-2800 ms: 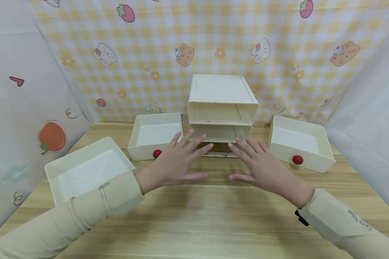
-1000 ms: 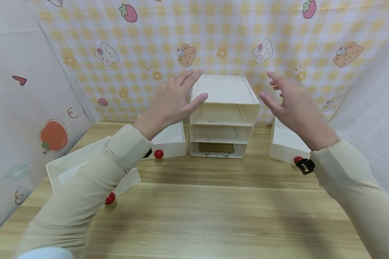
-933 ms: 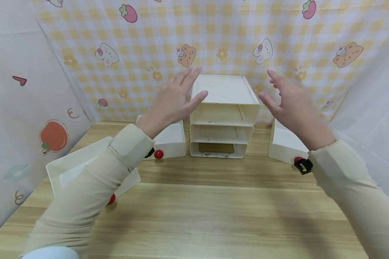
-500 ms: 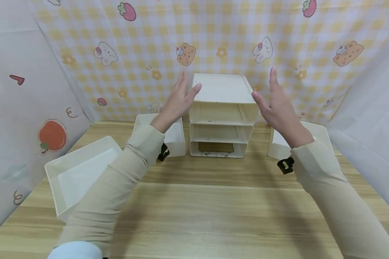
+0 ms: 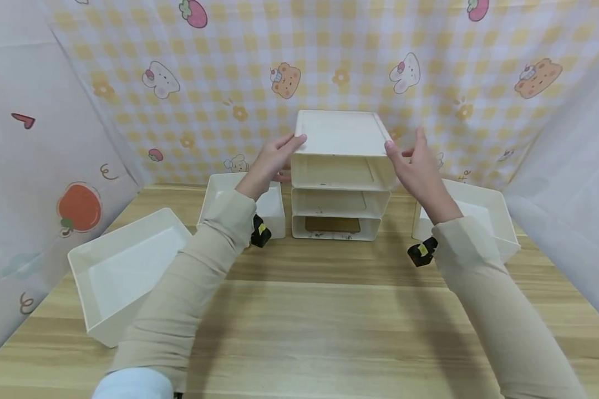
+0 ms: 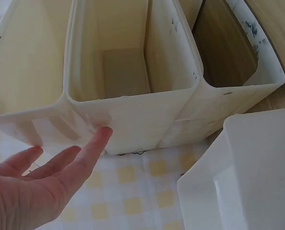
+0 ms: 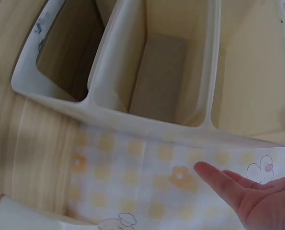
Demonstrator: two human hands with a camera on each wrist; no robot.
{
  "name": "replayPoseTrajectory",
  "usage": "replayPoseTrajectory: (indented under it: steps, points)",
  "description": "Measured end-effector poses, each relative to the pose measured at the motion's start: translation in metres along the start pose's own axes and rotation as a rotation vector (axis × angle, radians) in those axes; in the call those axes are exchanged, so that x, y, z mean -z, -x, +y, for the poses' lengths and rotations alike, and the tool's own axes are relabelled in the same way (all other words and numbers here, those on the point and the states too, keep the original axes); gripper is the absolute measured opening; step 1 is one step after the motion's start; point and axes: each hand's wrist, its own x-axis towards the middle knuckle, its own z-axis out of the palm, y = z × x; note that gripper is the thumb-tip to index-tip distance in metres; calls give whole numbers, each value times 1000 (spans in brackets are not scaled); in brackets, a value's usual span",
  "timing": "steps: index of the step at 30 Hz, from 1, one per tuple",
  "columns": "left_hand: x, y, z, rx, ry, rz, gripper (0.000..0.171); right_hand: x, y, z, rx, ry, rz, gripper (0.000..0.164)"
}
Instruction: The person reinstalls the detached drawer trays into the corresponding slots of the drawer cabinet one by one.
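A cream three-tier drawer cabinet [image 5: 341, 133], its slots without drawers, stands against the back cloth. My left hand [image 5: 268, 169] is at its left side, thumb at the top's left edge and fingers reaching along the side wall. In the left wrist view one fingertip of this hand [image 6: 51, 187] meets the side wall. My right hand [image 5: 421, 177] is at the right side, thumb at the top's right front corner, fingers extended outward. The right wrist view shows the fingers of this hand [image 7: 257, 199] just off the right wall.
Pulled-out cream drawers lie on the wooden table [image 5: 324, 332]: one drawer [image 5: 117, 242] at front left, one drawer [image 5: 277, 221] behind the left wrist, one drawer [image 5: 505, 241] at right. A yellow checked cloth [image 5: 339, 50] hangs behind the cabinet; pale cloth walls flank the table.
Both hands rose from in front of the lower slots to either side of the cabinet top, then drew inward until their thumbs reached its edges. The cabinet and drawers stayed in place.
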Motion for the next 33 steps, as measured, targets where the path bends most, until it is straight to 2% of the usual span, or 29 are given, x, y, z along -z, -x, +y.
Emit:
replayPoseTrajectory:
  steps: [3,9,16,21,29,33]
  points:
    - [-2,-2,-2,13,29,6,64,0,0,3,-37,-75,-19,92]
    - [-3,-3,-4,33,58,29,63,-6,-2,2,-107,-215,-27,82]
    - [-4,-4,-4,37,46,51,63,-8,-4,5,-75,-177,4,55]
    - [-5,-5,-3,20,34,49,63,-6,-7,6,-45,-164,7,42]
    - [-4,-3,-2,52,22,44,63,-5,-9,7,-43,-153,-25,32]
    - [-4,-3,-1,41,14,35,64,-4,-9,6,-48,-175,-31,31]
